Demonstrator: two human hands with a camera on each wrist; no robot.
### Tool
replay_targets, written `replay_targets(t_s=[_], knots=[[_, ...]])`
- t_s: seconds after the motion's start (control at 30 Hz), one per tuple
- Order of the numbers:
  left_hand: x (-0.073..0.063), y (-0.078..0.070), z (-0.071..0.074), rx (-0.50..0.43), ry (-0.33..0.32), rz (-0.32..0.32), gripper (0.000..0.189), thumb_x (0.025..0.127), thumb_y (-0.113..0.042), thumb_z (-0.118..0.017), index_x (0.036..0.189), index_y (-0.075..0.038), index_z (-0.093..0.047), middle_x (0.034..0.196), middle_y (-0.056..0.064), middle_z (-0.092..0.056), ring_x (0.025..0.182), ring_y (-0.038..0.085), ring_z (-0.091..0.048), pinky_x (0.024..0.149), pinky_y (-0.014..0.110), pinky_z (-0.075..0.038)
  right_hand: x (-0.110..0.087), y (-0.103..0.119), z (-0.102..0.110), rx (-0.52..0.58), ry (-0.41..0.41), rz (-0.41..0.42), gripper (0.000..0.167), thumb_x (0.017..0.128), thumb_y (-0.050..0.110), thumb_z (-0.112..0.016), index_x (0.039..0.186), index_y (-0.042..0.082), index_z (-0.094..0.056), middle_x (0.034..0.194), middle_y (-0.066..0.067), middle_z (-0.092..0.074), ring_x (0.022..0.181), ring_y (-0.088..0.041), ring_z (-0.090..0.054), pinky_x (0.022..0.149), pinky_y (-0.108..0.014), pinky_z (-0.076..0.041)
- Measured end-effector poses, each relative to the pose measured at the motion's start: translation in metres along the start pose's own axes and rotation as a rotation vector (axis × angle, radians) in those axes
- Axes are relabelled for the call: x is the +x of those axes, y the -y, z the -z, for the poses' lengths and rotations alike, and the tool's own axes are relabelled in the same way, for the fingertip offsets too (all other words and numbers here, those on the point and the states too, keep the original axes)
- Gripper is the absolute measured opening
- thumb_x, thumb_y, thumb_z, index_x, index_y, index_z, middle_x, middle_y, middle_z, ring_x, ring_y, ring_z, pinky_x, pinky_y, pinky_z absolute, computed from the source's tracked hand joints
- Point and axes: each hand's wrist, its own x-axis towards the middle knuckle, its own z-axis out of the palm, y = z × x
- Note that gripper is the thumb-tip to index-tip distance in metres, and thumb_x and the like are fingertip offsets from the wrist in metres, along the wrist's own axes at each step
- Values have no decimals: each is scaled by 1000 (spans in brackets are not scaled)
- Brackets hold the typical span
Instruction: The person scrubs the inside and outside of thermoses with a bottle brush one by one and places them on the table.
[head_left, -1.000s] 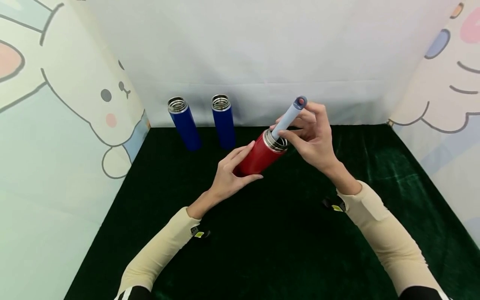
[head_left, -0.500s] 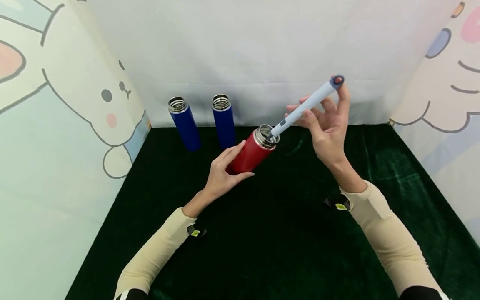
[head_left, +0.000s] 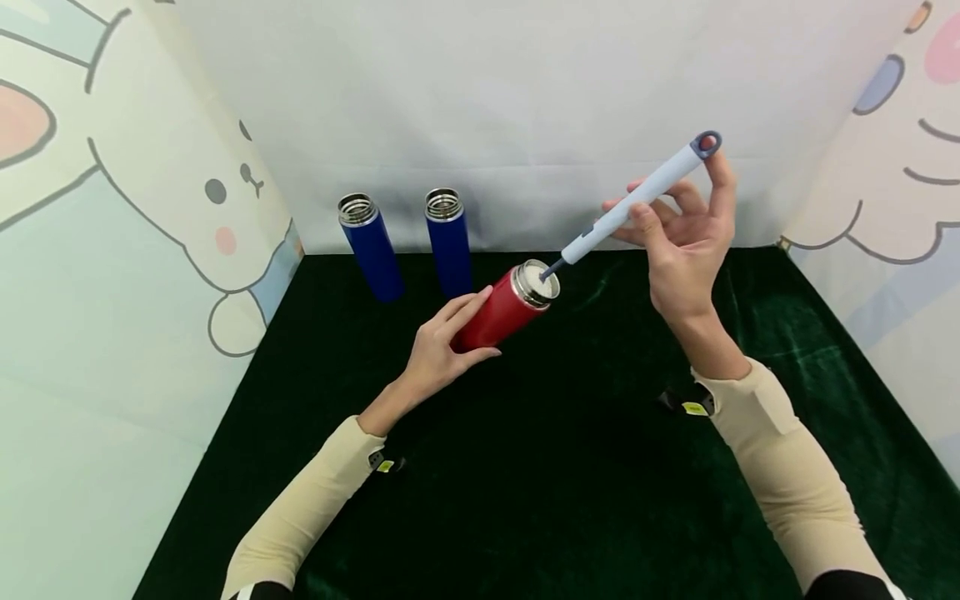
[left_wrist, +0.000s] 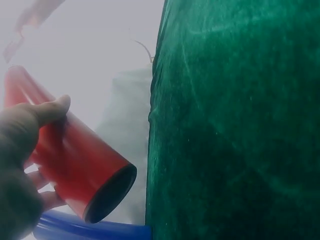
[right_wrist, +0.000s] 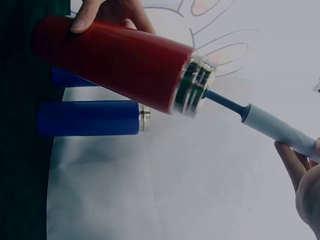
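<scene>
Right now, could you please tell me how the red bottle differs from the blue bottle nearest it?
The red bottle is tilted in the left hand; the nearest blue bottle stands upright on the cloth. The red one has a brush in its mouth; the blue one's mouth is open. Both have metal necks.

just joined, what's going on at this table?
A person is working a brush-like tool at the mouth of a red bottle. The left hand grips the bottle, tilted, with its open mouth toward the right hand, which holds the tool's light-blue handle. The dark stem meets white material filling the mouth; how deep that goes isn't visible. Behind, two uncapped blue bottles stand upright near the white backdrop, untouched by either hand.
</scene>
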Motion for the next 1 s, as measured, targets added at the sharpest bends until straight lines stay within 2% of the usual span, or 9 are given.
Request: replay_targets(t_s=[0.33,0.63,0.73,0.9,1.0], knots=[[2,6,2,32,1,-3,89,78,-22,-91,155,-28,-46,141,10,-59,123,28,-63,103,48,-55,13,9,3,-40,-134,4,68,87,-17,-66,147,2,-40,99,-24,-67,79,-38,-75,67,-43,-64],[4,5,2,45,-9,9,90,76,-19,-92,154,-28,-47,140,10,-60,122,29,-64,102,49,-56,20,16,8,-99,-213,18,65,86,-10,-73,143,3,-44,93,-27,-63,76,-41,-73,64,-43,-64],[5,4,-1,39,-15,13,88,77,-21,-92,153,-27,-48,140,11,-61,122,30,-64,103,49,-55,20,16,8,-119,-202,10,63,87,-9,-72,142,3,-43,94,-26,-63,77,-40,-73,65,-43,-64],[6,5,-4,6,-40,22,85,74,-18,-93,149,-23,-54,137,11,-63,122,29,-65,104,49,-54,18,12,6,-130,-102,-49,60,91,-9,-67,141,7,-37,99,-24,-62,80,-37,-75,69,-43,-64],[8,5,-4,-20,-51,13,86,72,-16,-94,148,-22,-56,136,12,-64,121,29,-65,104,49,-54,17,9,4,-95,-55,-78,60,91,-11,-65,140,8,-35,101,-25,-62,80,-38,-75,69,-44,-64]])
